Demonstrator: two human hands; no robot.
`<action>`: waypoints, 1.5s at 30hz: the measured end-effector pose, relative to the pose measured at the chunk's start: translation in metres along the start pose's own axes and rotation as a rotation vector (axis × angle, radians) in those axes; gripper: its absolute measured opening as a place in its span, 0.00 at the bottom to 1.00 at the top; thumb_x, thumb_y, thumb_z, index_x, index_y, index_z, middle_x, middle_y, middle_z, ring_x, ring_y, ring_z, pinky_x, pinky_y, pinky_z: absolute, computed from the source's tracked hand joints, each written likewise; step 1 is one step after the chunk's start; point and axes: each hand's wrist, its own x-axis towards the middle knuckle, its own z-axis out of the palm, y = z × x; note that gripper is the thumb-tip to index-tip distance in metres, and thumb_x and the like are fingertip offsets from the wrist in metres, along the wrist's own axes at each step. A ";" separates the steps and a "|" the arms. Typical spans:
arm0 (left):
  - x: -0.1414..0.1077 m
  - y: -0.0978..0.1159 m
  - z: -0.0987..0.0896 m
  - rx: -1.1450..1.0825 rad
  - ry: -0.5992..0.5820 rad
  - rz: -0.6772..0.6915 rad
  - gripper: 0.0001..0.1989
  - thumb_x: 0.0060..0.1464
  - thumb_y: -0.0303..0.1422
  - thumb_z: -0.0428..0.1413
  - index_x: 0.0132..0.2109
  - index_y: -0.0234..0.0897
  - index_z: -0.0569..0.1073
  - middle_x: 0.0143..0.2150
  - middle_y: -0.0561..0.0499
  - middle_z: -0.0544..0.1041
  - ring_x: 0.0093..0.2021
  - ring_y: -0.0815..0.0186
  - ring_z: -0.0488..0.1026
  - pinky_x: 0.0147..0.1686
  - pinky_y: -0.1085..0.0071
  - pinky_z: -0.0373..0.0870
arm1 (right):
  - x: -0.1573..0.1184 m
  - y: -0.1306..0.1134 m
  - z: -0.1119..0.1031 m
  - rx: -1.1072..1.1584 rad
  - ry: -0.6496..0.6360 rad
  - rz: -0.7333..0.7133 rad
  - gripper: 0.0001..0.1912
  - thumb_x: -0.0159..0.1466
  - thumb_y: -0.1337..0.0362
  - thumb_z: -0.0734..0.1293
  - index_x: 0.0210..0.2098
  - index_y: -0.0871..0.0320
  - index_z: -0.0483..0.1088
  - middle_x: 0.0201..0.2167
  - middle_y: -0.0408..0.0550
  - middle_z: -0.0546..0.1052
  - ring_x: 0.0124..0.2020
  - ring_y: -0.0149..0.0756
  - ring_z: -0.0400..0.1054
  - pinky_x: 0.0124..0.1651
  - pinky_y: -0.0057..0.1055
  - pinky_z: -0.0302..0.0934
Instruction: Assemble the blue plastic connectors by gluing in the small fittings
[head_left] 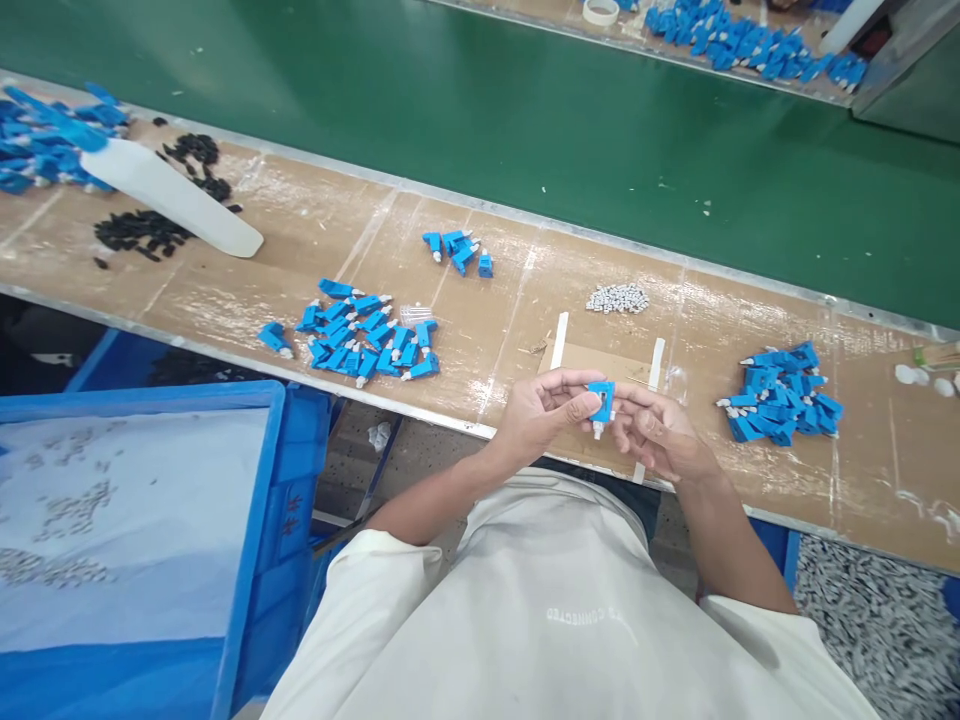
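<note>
A small blue plastic part (605,388) with a white tip pointing down is held over the near edge of the bench. My left hand (541,412) is closed on it, thumb on its front face and fingers behind. From the other side, the fingers of my right hand (664,436) are curled against the part's right edge, the thumb bent in toward them. Under and beyond my hands lies a cardboard piece (600,358) between two white tape strips. A pile of small grey-white pieces (618,298) sits just past it.
Similar blue parts lie in a right pile (784,395), a left group (367,335) and a small cluster (459,250). A white bottle (176,198) lies near black pieces (142,232). The green belt (480,110) runs behind; a blue crate (259,500) stands at lower left.
</note>
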 end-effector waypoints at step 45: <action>0.008 0.029 -0.064 0.951 0.022 0.083 0.27 0.54 0.53 0.61 0.50 0.37 0.81 0.48 0.41 0.83 0.46 0.53 0.80 0.48 0.59 0.77 | -0.063 -0.012 -0.120 -0.940 0.865 -0.076 0.17 0.59 0.52 0.71 0.40 0.56 0.82 0.35 0.52 0.83 0.37 0.45 0.75 0.43 0.39 0.69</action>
